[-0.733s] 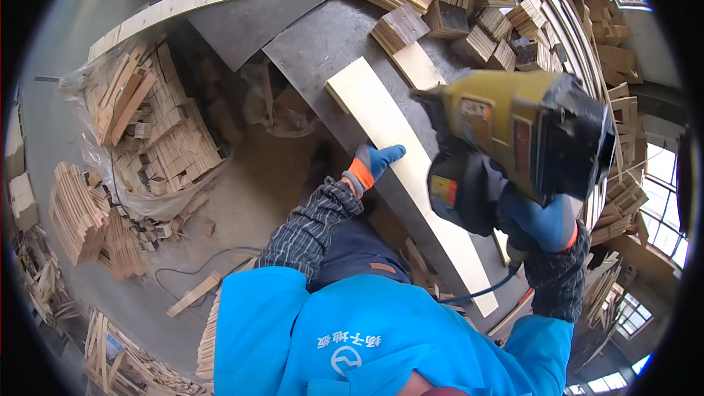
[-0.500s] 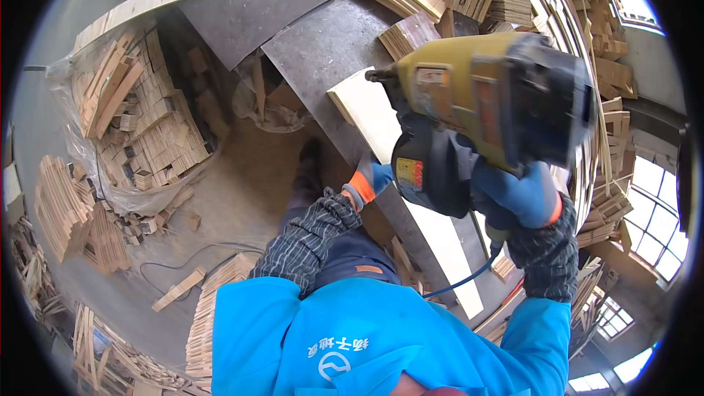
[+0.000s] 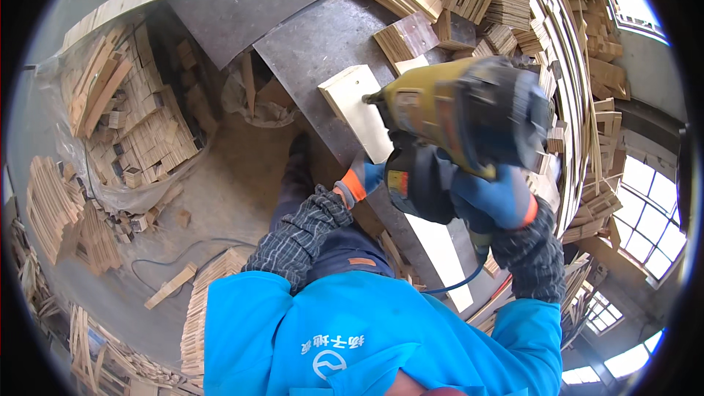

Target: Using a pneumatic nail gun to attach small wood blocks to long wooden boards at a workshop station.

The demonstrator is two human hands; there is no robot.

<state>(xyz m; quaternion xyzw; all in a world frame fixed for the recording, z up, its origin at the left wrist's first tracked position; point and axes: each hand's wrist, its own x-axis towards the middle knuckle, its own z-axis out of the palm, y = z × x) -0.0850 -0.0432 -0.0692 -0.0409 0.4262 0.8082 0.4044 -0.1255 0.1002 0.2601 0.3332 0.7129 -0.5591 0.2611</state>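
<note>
Since the earlier frame, the yellow and black nail gun [image 3: 429, 103] had moved toward the person's left, and its nose had come from beside the pale plank [image 3: 357, 110] to over it, near the far end. The plank lay flat along the dark counter [image 3: 312, 48], with its far end close to a wooden block [image 3: 411, 35]. The right hand [image 3: 502, 196] was closed around the handle of the nail gun; the trigger finger could not be seen. The left hand [image 3: 372, 176] was at the left edge of the plank, but the tool covered part of its fingers, so I could not tell how firmly it gripped.

In my judgement, the plank could slide or turn if the left hand pressed too lightly, because no clamp was visible there. A tilted nose could send a nail in crooked, and I could not tell whether it touched the wood. The left hand was just beside the tool, so a slip might hurt it. The blue hose [image 3: 458, 284] crossed over the plank and could catch if pulled.
</note>
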